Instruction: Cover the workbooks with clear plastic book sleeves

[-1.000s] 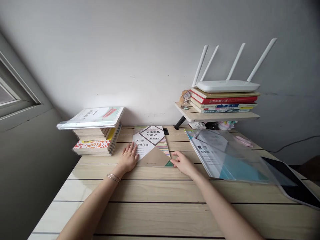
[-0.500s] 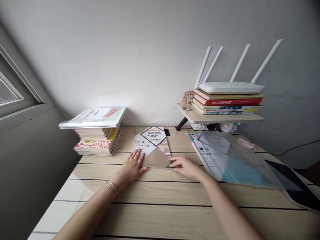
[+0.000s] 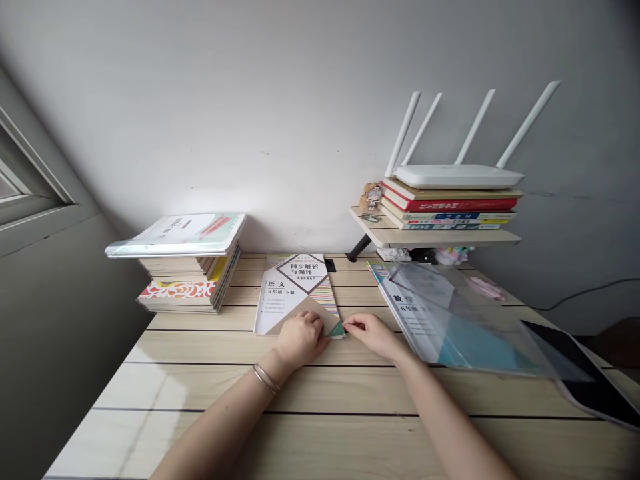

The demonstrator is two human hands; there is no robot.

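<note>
A pale slatted wooden table [image 3: 350, 443] bears a blue-and-white workbook under clear plastic [image 3: 445, 323]; left of that lies a flat white-and-tan paper workbook [image 3: 299, 297]; the left hand [image 3: 301, 339], curled, rests on its lower cover, grip hidden; the right hand's [image 3: 369, 333] fingertips bunch at its lower right corner, pinching or merely touching, I cannot tell.

The left hand [image 3: 301, 337] covers part of the workbook's [image 3: 295, 287] lower edge, its own fingertips curled out of my sight. Whether the right hand [image 3: 371, 332], at the workbook's near right corner, pinches anything, I can't tell. Left of the workbook, the window [image 3: 45, 167] is cut off; right of it, a clear sheet [image 3: 505, 327] veils part of the tablet [image 3: 603, 380], whose outer side leaves view.
</note>
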